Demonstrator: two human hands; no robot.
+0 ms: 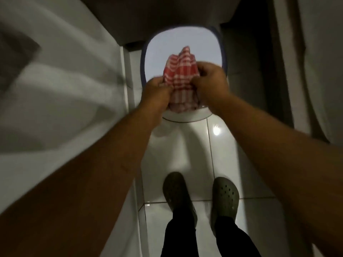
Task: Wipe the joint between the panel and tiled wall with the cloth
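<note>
A red-and-white checked cloth (181,78) is bunched between both hands, held over a pale basin with a dark blue rim (223,52). My left hand (156,91) grips its lower left side. My right hand (211,79) grips its right side, fingers curled into the fabric. A blurred white panel or wall (61,75) runs down the left side. A narrow vertical joint (124,75) shows where it meets a pale strip beside the basin.
Glossy white floor tiles (196,145) lie below the basin, with a light glare on them. My two feet in grey-green clogs (225,193) stand on the tiles. A grey curtain or wall (306,62) hangs on the right. A dark surface sits above the basin.
</note>
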